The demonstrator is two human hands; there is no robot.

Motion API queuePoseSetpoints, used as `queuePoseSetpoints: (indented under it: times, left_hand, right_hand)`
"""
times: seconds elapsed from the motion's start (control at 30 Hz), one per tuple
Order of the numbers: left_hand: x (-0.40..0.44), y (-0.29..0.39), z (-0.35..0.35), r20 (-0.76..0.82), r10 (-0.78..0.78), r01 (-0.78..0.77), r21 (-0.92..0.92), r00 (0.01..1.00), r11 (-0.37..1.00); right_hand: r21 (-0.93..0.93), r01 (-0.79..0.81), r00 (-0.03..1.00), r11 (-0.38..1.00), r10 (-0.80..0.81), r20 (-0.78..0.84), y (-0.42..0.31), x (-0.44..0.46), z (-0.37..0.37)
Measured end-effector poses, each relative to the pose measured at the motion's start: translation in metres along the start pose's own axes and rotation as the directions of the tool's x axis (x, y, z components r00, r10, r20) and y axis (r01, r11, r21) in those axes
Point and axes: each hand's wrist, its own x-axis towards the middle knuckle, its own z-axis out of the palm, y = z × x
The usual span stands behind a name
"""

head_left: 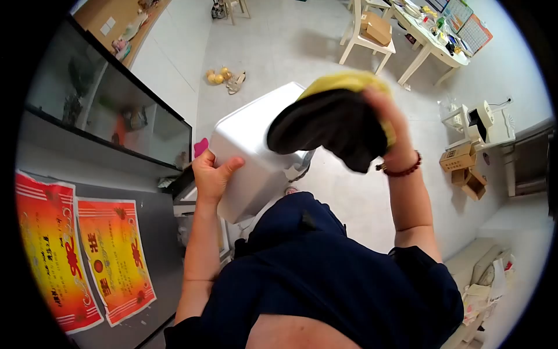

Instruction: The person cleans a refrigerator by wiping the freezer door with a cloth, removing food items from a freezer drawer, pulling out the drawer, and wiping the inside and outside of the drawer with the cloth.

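My left hand (214, 177) grips the near left side of a glossy white box-shaped object (253, 128), its thumb lying on the surface. The white object is tilted in front of my body, with a grey, uneven part at its lower right. Raised above it on the right, my right hand (390, 125) is closed on a soft yellow-and-black item (331, 122), cap-like in shape. Its yellow side faces up and its black side faces me; motion blurs its edge, and I cannot tell its exact kind. A dark red bead bracelet (404, 167) circles my right wrist.
At left stand a glass-fronted cabinet (116, 110) and a grey surface bearing red-and-yellow certificates (116, 256). Shoes (235, 83) lie on the floor ahead. A white chair (366, 43) holds a cardboard box, beside a cluttered table (427, 41). Cardboard boxes (459, 158) stand at right.
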Motion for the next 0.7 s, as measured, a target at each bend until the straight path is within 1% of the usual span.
queuePoseSetpoints:
  times: [0.03,0.07,0.1,0.13,0.17,0.2,0.23,0.27,0.3,0.37,0.4,0.43,0.47,0.5,0.53,0.6,0.63,0.67,0.7]
  left_hand:
    - [-0.004,-0.002,0.000,-0.007,0.001,-0.001,-0.025,1.000,1.000]
    - [-0.009,-0.002,-0.001,-0.020,-0.002,0.001,-0.047,1.000,0.999]
    - [-0.013,-0.002,-0.002,-0.038,0.002,-0.004,-0.067,0.999,0.998]
    - [-0.017,-0.005,-0.003,-0.053,-0.007,0.003,-0.070,0.999,0.998]
    - [-0.023,-0.007,-0.004,-0.075,-0.014,0.009,-0.073,0.997,0.997]
    - [-0.027,-0.008,-0.003,-0.092,-0.018,0.012,-0.074,0.996,0.997]
    - [-0.024,-0.008,-0.001,-0.113,-0.008,0.000,-0.077,0.994,0.997]
    - [-0.024,-0.009,0.001,-0.107,0.031,-0.039,-0.066,0.994,0.997]
    - [-0.028,-0.011,0.003,-0.108,0.010,-0.017,-0.070,0.994,0.997]
    - [-0.026,-0.017,0.009,-0.101,-0.024,0.017,-0.076,0.995,0.997]
    - [-0.026,-0.019,0.014,-0.113,0.005,-0.014,-0.081,0.994,0.997]
    - [-0.026,-0.024,0.016,-0.121,-0.019,0.013,-0.044,0.993,0.999]
    - [-0.028,-0.030,0.017,-0.126,-0.044,0.043,-0.009,0.991,0.999]
    - [-0.029,-0.034,0.019,-0.131,-0.069,0.073,0.025,0.989,0.997]
    - [-0.029,-0.033,0.027,-0.211,-0.035,0.040,0.024,0.977,0.999]
    - [-0.033,-0.030,0.031,-0.246,0.065,-0.071,-0.016,0.967,0.997]
    - [-0.036,-0.029,0.031,-0.266,0.111,-0.124,-0.034,0.958,0.992]
    - [-0.039,-0.024,0.032,-0.290,0.116,-0.118,0.011,0.950,0.993]
    - [-0.039,-0.025,0.030,-0.319,0.094,-0.111,-0.033,0.943,0.993]
  right_hand:
    - [0.128,0.102,0.990,0.987,-0.112,0.079,-0.013,-0.004,-0.003]
    - [0.230,0.111,0.986,0.967,-0.136,0.096,-0.020,-0.001,-0.015]
    - [0.207,0.169,0.985,0.964,-0.171,-0.009,-0.020,0.003,-0.014]
    - [-0.324,0.074,0.981,0.943,-0.127,-0.144,-0.008,0.018,-0.044]
    - [-0.598,0.103,0.960,0.795,-0.237,-0.150,0.006,0.027,-0.057]
    - [-0.816,0.078,0.927,0.573,-0.344,-0.153,0.015,0.034,-0.054]
    - [-0.681,0.176,0.927,0.711,-0.353,-0.130,0.017,0.036,-0.051]
    - [-0.616,0.217,0.920,0.757,-0.370,-0.130,0.020,0.039,-0.046]
    - [-0.547,0.241,0.915,0.802,-0.375,-0.147,0.023,0.036,-0.031]
    - [-0.586,0.195,0.969,0.787,-0.247,-0.009,0.030,0.036,-0.025]
    - [-0.628,0.242,0.970,0.740,-0.161,0.184,0.037,0.031,-0.017]
    - [-0.656,0.299,0.930,0.693,-0.059,0.362,0.047,0.025,-0.005]
    - [-0.669,0.362,0.855,0.649,0.056,0.516,0.056,0.019,0.006]
    - [-0.667,0.429,0.746,0.609,0.178,0.642,0.063,0.017,0.013]
    - [-0.630,0.526,0.698,0.572,0.133,0.704,0.069,0.023,0.016]
    - [-0.526,0.704,0.576,0.478,0.050,0.816,0.083,0.047,0.012]
    - [-0.628,0.647,0.670,0.432,0.072,0.739,0.091,0.061,0.002]
    - [-0.683,0.624,0.709,0.380,0.092,0.699,0.094,0.076,-0.008]
    - [-0.729,0.602,0.743,0.325,0.107,0.661,0.095,0.094,-0.017]
